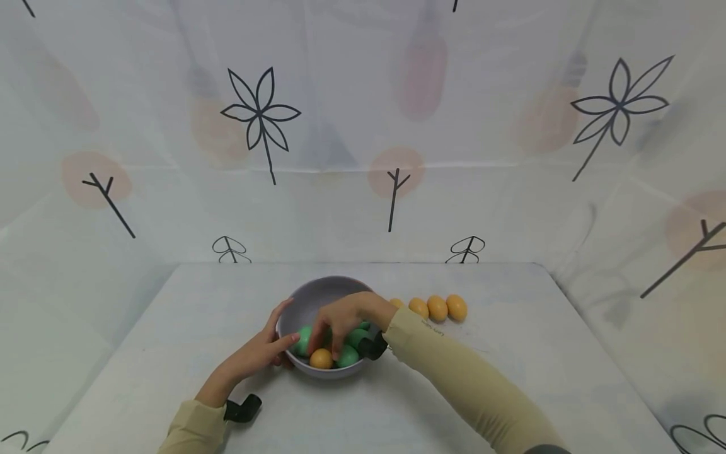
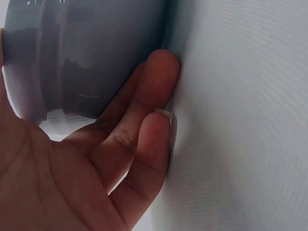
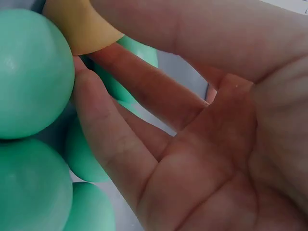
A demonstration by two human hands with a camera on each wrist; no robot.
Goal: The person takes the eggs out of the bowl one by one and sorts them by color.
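Note:
A grey bowl stands on the table and holds several green eggs. My left hand grips its left side, with the thumb at the rim; in the left wrist view the other fingers curl low against the outer wall of the bowl. Inside the bowl, my right hand reaches down and pinches an orange egg between thumb and fingers. The right wrist view has that orange egg at the fingertips, beside large green eggs. The egg's far side is hidden.
Several orange eggs lie in a row on the white table, right of the bowl and beyond the right forearm. A patterned cloth wall rises behind the table's back edge. Black wrist cameras sit on both wrists.

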